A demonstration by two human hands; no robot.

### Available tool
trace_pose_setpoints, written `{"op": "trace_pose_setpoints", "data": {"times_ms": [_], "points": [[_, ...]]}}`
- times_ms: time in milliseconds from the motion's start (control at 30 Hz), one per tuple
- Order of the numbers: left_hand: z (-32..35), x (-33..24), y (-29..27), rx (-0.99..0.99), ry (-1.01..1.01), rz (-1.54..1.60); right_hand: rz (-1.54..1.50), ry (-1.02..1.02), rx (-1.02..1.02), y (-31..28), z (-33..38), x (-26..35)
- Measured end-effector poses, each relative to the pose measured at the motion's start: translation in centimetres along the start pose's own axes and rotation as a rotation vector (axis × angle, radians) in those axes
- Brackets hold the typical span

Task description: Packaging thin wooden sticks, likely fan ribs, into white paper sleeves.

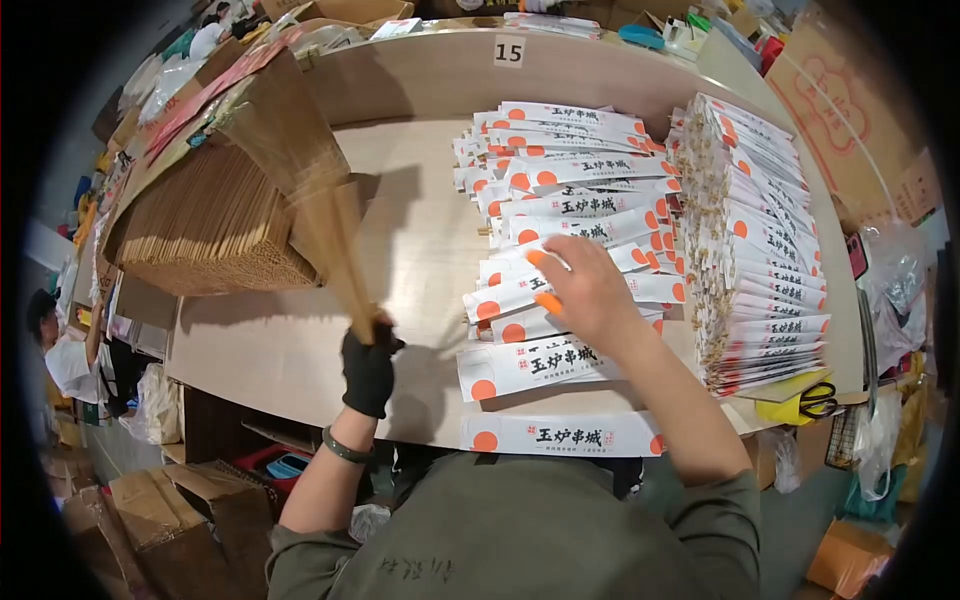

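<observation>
My left hand (368, 372), in a black fingerless-looking glove, is closed around the lower end of a bundle of long thin tan strips (335, 235). Motion blurs the bundle, so I cannot tell whether they are wood or paper. My right hand (590, 295) is over a spread of white paper sleeves (580, 205) with orange dots and dark print. Orange finger covers sit on its thumb and index finger, which are apart. Whether the fingertips touch a sleeve is unclear. One white sleeve (562, 435) lies alone at the table's front edge.
At the left stands an open cardboard box (225, 125) packed with tan layered pieces (200, 220). Filled-looking sleeves (765, 260) are piled at the right. Black-handled scissors (817, 400) lie at the right front corner. A low partition (430, 75) closes the table's far side.
</observation>
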State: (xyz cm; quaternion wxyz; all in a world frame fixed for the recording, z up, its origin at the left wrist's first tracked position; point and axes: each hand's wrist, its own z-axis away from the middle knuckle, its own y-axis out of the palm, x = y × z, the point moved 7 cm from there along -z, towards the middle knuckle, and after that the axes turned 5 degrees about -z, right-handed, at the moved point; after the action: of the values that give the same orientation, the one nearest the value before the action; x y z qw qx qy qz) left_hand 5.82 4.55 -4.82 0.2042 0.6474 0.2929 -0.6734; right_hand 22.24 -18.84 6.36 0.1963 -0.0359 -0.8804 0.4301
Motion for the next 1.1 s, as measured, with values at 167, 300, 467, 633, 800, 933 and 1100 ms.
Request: {"op": "trace_pose_setpoints", "data": {"times_ms": [167,300,467,633,800,933,1100], "points": [[0.8,2.0,-1.9,-0.247,0.267,-0.412,-0.029,0.195,0.213,3.4,1.8,-6.3],[1.2,1.1,-2.4,-0.269,0.093,-0.376,-0.115,0.071,0.134,2.4,1.5,-1.1],[2.4,0.3,-1.5,-0.201,0.033,-0.424,-0.206,-0.179,0.390,5.1,6.7,6.2],[3.9,-0.8,1.3,-0.094,-0.138,-0.176,-0.111,-0.213,0.363,5.3,8.4,6.9],[4.1,-0.2,1.5,0.050,-0.250,-0.100,-0.270,0.005,0.168,4.1,7.8,6.0],[4.9,-1.2,0.6,0.030,-0.257,-0.042,-0.211,0.056,0.091,4.4,7.9,5.5],[5.3,-1.3,-2.0,0.053,-0.318,-0.201,-0.511,0.580,0.190,3.8,7.5,2.1]]}}
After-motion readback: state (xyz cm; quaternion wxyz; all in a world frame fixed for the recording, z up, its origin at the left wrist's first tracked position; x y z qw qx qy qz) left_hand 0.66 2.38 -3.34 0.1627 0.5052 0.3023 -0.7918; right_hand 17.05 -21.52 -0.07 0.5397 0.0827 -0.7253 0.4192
